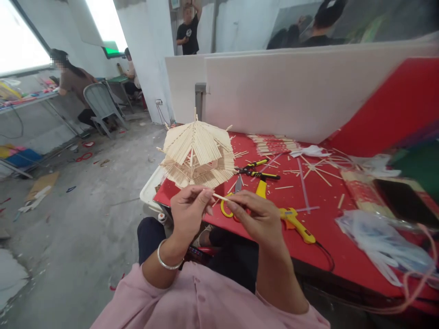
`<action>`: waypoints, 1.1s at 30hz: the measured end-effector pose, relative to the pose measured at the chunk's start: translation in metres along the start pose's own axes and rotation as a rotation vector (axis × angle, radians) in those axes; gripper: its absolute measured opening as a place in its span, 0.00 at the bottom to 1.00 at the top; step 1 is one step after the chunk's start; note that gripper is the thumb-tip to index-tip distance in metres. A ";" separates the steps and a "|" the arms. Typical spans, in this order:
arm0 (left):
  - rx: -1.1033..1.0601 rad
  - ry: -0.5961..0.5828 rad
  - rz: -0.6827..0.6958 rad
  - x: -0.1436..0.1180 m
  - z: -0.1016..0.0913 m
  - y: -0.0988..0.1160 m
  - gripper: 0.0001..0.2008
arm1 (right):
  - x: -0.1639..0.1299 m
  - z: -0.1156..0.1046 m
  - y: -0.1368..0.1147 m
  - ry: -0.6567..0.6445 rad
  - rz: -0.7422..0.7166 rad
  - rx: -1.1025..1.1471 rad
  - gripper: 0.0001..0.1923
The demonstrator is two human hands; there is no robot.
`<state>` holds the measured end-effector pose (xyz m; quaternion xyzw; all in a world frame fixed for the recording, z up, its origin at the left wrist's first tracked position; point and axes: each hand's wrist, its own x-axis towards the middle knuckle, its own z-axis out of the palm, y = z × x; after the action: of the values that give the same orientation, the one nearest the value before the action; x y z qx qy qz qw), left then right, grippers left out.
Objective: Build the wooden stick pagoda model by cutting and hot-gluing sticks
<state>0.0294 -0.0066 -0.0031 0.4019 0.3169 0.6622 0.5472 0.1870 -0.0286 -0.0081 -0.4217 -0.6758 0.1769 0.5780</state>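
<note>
Between my two hands a short, thin wooden stick (220, 197) is stretched, one end in each pinch. My left hand (192, 204), with a bangle at the wrist, grips its left end between thumb and fingers. The right end sits in the closed fingers of my right hand (255, 212). Just beyond them, at the table's corner, stands a pagoda-like model (195, 153) built of pale sticks with a sloping roof. Yellow-handled scissors (224, 209) lie partly hidden behind my right hand. Close to its right side rests a yellow glue gun (300, 226).
On the red table (274, 201) lie black-and-yellow pliers (260, 175), loose sticks, stick bundles (270, 145), a dark phone (406, 201) and a plastic bag (380, 240). White boards (267, 91) stand behind. Several people are in the background, one near a grey chair (101, 103).
</note>
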 end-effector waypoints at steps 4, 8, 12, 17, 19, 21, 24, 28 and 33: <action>-0.115 0.050 -0.107 0.005 0.022 -0.010 0.20 | 0.017 0.006 0.014 0.295 0.087 -0.113 0.06; -0.244 0.054 -0.307 0.016 0.049 -0.023 0.22 | 0.046 0.015 0.033 0.469 0.151 -0.219 0.11; -0.299 0.121 -0.391 0.038 0.066 -0.031 0.18 | 0.065 0.027 0.047 0.425 0.138 -0.180 0.13; -0.246 0.141 -0.379 0.060 0.073 -0.036 0.17 | 0.069 0.036 0.054 0.360 0.183 -0.163 0.11; -0.209 0.137 -0.371 0.062 0.073 -0.036 0.18 | 0.067 0.036 0.054 0.357 0.184 -0.170 0.12; -0.176 0.122 -0.372 0.061 0.071 -0.036 0.19 | 0.063 0.030 0.053 0.365 0.160 -0.185 0.12; -0.165 0.092 -0.376 0.057 0.068 -0.034 0.20 | 0.055 0.007 0.052 0.330 0.060 -0.241 0.11; -0.168 0.054 -0.346 0.049 0.063 -0.035 0.22 | 0.051 -0.042 0.052 0.016 -0.115 -0.386 0.10; -0.096 -0.074 -0.341 0.044 0.057 -0.044 0.20 | 0.056 -0.072 0.046 -0.034 -0.101 -0.383 0.10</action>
<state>0.0971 0.0441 -0.0052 0.3397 0.3282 0.5591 0.6814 0.2725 0.0237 0.0136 -0.4864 -0.7271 0.0229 0.4839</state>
